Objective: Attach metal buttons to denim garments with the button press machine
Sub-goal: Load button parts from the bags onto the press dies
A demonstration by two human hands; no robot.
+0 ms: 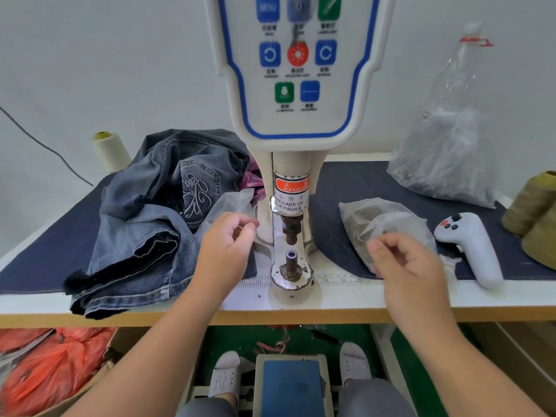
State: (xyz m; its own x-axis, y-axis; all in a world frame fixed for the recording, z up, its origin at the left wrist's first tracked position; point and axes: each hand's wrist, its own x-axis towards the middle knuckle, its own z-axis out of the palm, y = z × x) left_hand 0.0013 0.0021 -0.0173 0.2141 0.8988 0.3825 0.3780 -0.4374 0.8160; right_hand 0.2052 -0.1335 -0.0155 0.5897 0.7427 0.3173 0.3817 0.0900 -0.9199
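Both hands hover beside the button press machine (291, 236), my left hand (228, 251) and right hand (406, 266) loosely curled, grasping nothing I can see. Denim garments (144, 218) piled left on table (361, 299).

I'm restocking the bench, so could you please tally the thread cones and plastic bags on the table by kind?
Cream thread cone: 1
Olive thread cones: 2
Clear plastic bags: 3
Total: 6

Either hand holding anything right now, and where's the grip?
Cannot tell. The left hand and right hand have curled fingers, possibly pinching something small, but nothing is visible; neither grips the jeans.
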